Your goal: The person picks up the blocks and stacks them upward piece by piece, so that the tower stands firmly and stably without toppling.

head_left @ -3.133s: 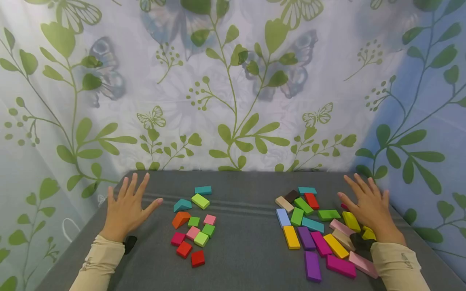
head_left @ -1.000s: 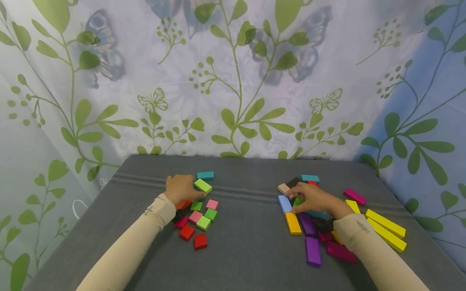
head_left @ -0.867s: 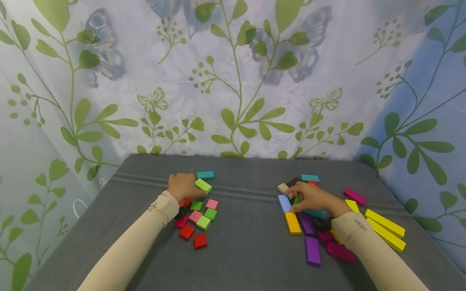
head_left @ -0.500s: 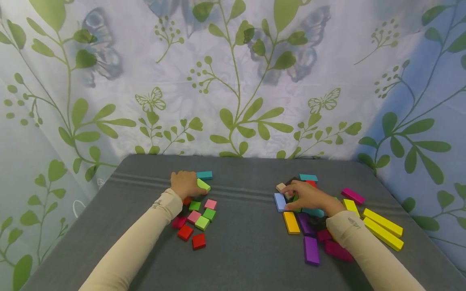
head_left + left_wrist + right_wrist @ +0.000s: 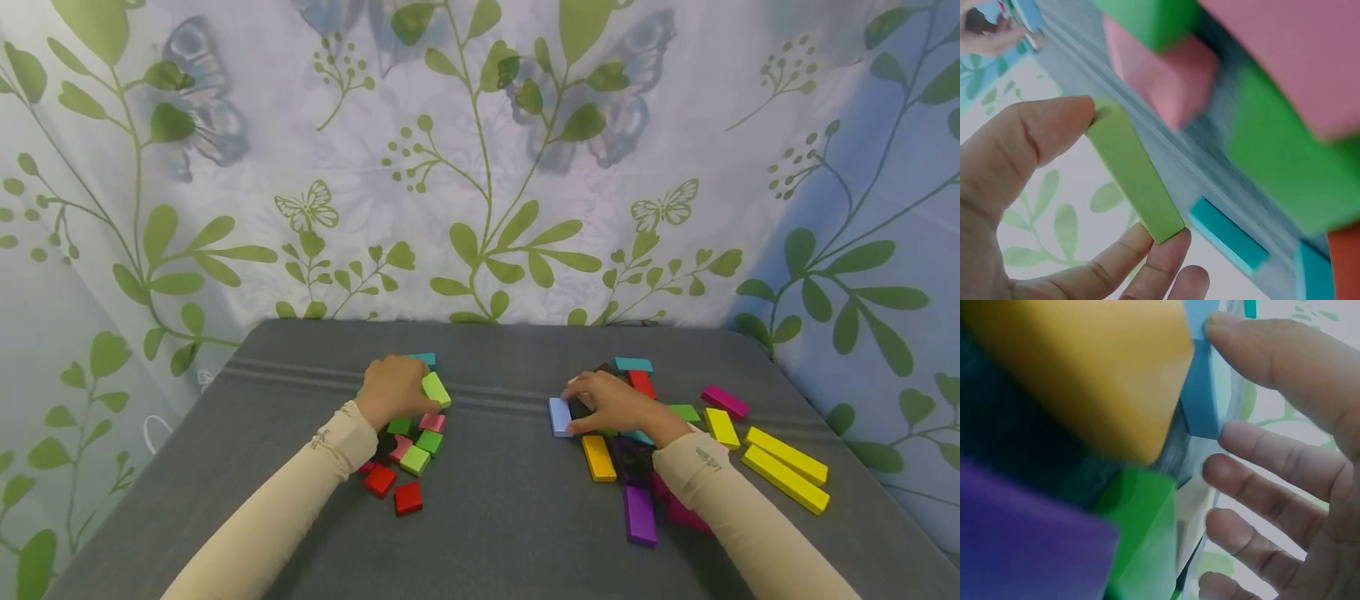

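In the head view my left hand [image 5: 393,388] is over the left group of blocks, pinching a lime green block [image 5: 436,390]. The left wrist view shows that lime block held at its ends between the thumb [image 5: 1054,128] and fingertips. On the right side, my right hand [image 5: 618,404] holds a light blue block [image 5: 560,417] by its ends, thumb and index finger on either end. Its other fingers [image 5: 1260,494] are bent and touch nothing visible in the right wrist view. A yellow-orange block [image 5: 599,458] lies just in front of that hand.
Small red [image 5: 408,498], pink [image 5: 432,422] and green [image 5: 430,442] blocks lie by the left hand, with a teal block [image 5: 423,360] behind. Purple [image 5: 640,515], magenta [image 5: 724,401] and long yellow [image 5: 785,477] blocks lie around the right arm on the grey table [image 5: 495,517]. A patterned curtain [image 5: 480,167] hangs behind.
Both hands were spread wide at first, then reached in to the blocks. The left hand has shifted right, turning the lime block; the right hand has drawn the light blue block leftward from its neighbours.
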Available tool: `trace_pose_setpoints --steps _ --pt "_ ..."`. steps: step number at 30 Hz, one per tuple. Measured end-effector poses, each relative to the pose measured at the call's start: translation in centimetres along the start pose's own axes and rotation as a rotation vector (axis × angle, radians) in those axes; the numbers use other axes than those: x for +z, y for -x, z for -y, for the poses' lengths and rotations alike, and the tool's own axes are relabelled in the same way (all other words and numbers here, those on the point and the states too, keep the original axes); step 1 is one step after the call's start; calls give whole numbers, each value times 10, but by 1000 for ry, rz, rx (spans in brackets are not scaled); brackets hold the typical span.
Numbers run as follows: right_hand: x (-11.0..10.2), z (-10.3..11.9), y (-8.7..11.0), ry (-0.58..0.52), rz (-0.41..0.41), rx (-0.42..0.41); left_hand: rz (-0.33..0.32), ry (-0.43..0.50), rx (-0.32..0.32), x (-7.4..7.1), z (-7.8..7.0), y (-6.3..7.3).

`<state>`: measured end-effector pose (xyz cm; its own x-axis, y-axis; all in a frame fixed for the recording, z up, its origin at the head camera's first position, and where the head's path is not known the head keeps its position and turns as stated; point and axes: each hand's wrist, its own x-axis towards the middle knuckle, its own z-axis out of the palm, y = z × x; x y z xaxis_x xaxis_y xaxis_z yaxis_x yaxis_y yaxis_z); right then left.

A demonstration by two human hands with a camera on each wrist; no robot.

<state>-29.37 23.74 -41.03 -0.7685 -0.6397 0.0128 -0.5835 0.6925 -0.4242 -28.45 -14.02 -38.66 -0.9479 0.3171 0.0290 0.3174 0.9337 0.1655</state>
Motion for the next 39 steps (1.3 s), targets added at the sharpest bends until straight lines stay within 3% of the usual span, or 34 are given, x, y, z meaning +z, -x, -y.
trace_pose_setpoints --steps 7,16,25,31,39 --pt "6 15 -4 13 19 22 -46 48 183 12 -18 19" --pt "21 40 -5 -32 6 -10 -3 30 339 18 -42 42" --pt "40 69 4 -72 -21 1 86 91 421 27 -46 50" --pt "50 88 10 -100 -24 21 147 170 436 27 -42 51" --pt "61 86 11 -204 -27 30 213 277 433 27 -31 47"
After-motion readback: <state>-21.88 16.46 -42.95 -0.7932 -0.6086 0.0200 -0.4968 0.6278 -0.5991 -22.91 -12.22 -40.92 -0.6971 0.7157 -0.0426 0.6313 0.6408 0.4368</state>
